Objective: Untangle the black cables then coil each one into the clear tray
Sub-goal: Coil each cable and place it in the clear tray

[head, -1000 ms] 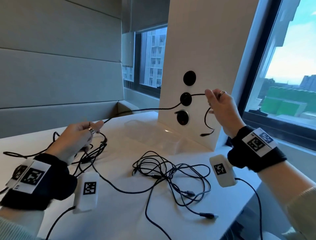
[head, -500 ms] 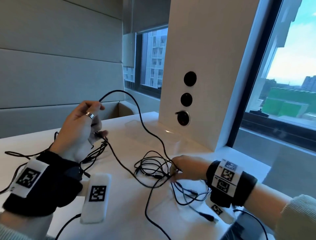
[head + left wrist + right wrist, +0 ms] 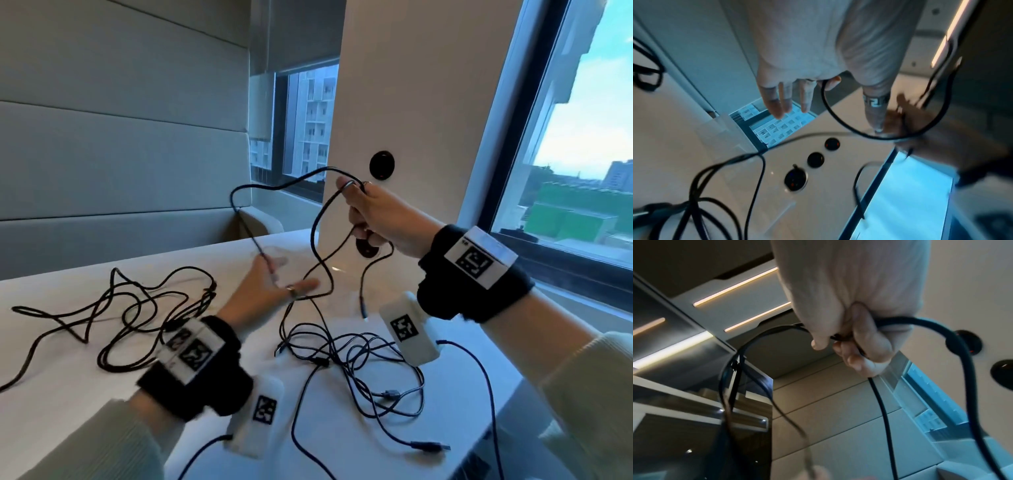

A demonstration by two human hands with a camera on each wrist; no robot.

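Note:
My right hand [image 3: 356,212] is raised in front of the white pillar and grips a black cable [image 3: 318,236] in its fist [image 3: 842,344]; loops hang from both sides of it. The cable arcs left and runs down across my left hand [image 3: 284,281], which is held low over the table with straight fingers [image 3: 785,100]. One cable end with a plug [image 3: 363,310] dangles below the right hand. A loose cable pile [image 3: 137,315] lies at the left, and a tangle [image 3: 349,363] lies in the middle. The clear tray [image 3: 274,251] shows faintly behind the left hand.
The white pillar [image 3: 411,102] with round black sockets [image 3: 382,165] stands at the table's back right, and a window is beside it. The white table [image 3: 85,394] ends close on the right. A padded wall and bench close the back left.
My right hand has risen from the tangle on the table with a cable in its grip. My left hand has dropped, moved right toward the tray and straightened its fingers.

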